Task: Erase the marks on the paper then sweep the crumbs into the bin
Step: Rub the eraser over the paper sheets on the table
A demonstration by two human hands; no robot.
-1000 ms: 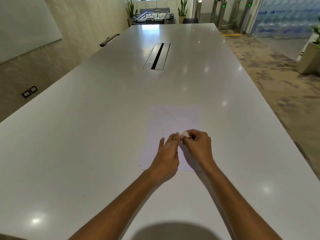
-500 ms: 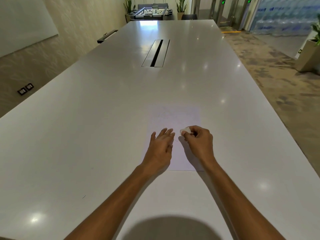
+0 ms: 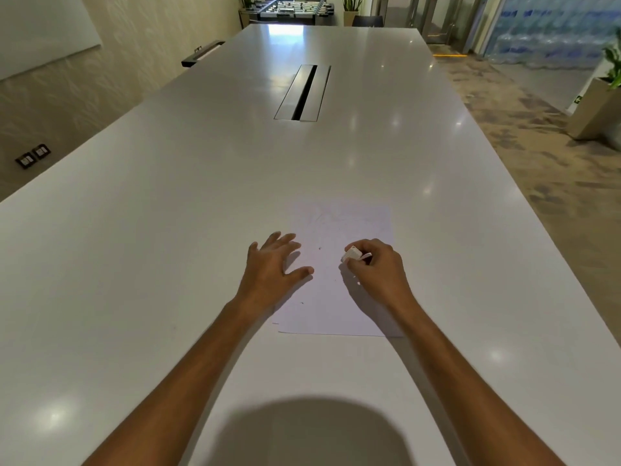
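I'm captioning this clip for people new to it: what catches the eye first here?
Two bare forearms reach onto a long glossy white table. The right hand pinches a small white eraser over a pale sheet of paper, while the left hand lies spread on the sheet's left edge. Farther up the table's middle sits a dark cable slot.

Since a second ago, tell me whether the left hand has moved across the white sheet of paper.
Yes. The left hand slid left, off the paper's middle to the left edge of the white sheet of paper.
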